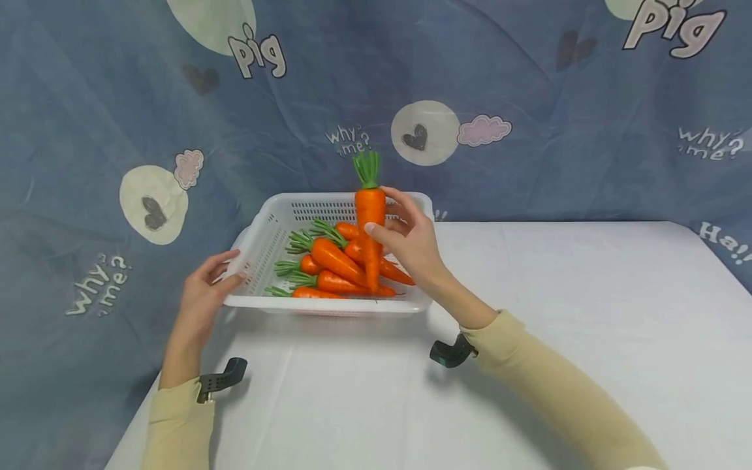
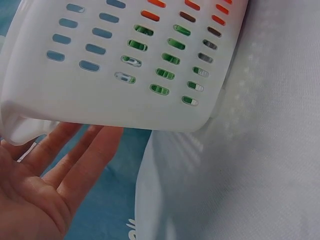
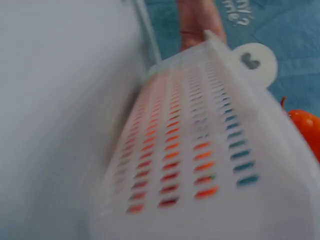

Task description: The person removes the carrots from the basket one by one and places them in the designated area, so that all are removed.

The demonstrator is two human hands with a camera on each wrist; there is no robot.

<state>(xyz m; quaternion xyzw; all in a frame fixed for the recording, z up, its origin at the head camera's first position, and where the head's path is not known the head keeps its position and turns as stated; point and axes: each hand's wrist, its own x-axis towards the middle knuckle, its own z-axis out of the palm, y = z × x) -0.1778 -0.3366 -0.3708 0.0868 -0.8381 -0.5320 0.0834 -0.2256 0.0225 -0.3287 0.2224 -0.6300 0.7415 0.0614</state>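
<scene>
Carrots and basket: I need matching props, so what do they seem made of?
The carrots look like foam or plastic fakes: uniformly bright, matte orange with stiff green tops. The basket looks like moulded white plastic: smooth, slightly glossy walls with regular slots.

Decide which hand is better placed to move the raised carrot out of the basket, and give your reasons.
Probably the right hand: it already pinches the upright carrot above the basket. The left hand is occupied at the basket's left rim.
</scene>
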